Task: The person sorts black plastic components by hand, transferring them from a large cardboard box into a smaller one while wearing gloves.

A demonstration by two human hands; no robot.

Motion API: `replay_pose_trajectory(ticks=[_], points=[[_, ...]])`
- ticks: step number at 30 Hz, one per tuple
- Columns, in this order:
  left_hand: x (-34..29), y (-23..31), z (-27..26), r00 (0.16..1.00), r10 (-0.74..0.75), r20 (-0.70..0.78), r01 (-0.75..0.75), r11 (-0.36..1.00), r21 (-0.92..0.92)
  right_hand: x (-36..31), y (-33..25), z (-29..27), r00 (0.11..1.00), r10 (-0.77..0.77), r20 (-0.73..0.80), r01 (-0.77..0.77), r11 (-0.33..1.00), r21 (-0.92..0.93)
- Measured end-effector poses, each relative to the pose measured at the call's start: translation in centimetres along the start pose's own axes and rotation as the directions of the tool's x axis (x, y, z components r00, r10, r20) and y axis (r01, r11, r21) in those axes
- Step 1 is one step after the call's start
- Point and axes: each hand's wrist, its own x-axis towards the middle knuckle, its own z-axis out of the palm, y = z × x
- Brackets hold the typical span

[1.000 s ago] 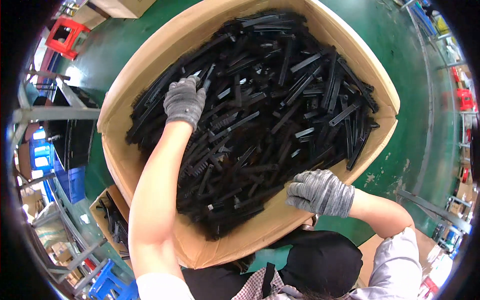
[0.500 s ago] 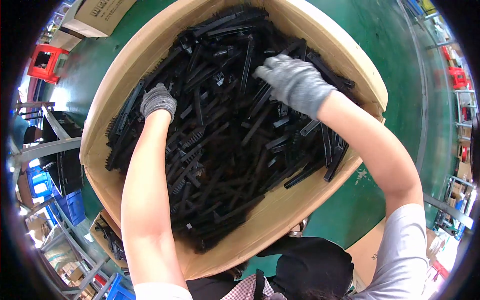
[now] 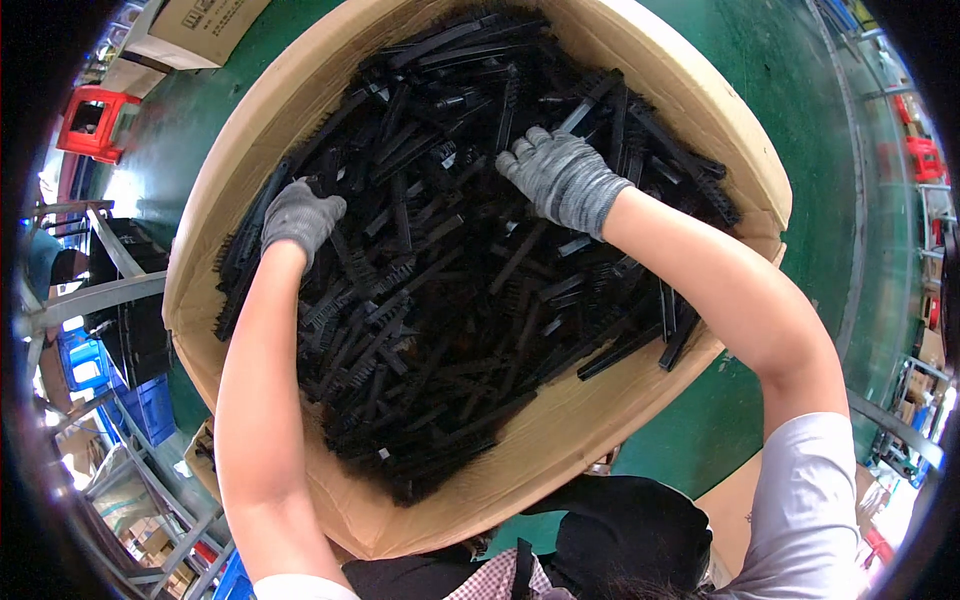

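Note:
Both of my hands wear grey knit gloves and reach into a large cardboard box filled with black plastic strips (image 3: 515,260), many with comb-like teeth. On the left side of the heap, my left hand (image 3: 302,220) is closed, its fingers curled down among the strips and its thumb toward the right. What it grips is hidden beneath it. My right hand (image 3: 562,180) lies over the upper middle of the heap, fingers bent and slightly apart, fingertips at the strips. No held piece shows in it. A shiny strip (image 3: 585,108) sticks out just beyond its knuckles.
The cardboard box (image 3: 690,75) has high curved walls around the heap. A red stool (image 3: 95,125) and another carton (image 3: 195,30) stand at the far left on the green floor. Metal frames (image 3: 105,295) and a blue crate (image 3: 145,410) are beside the box's left.
My left hand has moved slightly left and nearer, its thumb now showing. My right hand has shifted left and a little nearer, and is no longer blurred. The box appears slightly shifted.

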Motion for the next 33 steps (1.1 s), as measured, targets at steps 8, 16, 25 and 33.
replay_pose_trajectory(ticks=[8,16,25,33], points=[[-12.5,-8.2,-0.5,0.928,0.046,-0.370,-0.290,0.713,-0.639,-1.1,0.3,-2.9,0.976,0.210,-0.058,-0.211,0.977,-0.012],[-23.0,-23.5,-2.1,0.860,-0.302,-0.412,-0.253,0.449,-0.857,-3.3,1.1,-8.3,0.803,0.370,-0.468,-0.189,0.902,0.389],[-35.6,-42.2,2.8,0.395,-0.572,-0.719,0.075,0.800,-0.596,-3.4,-17.4,-20.5,0.957,0.210,-0.200,0.117,0.353,0.928],[-45.0,-46.9,9.9,0.225,-0.841,-0.492,-0.024,0.500,-0.866,4.3,-42.1,-19.6,0.944,-0.321,-0.075,-0.044,-0.348,0.936]])
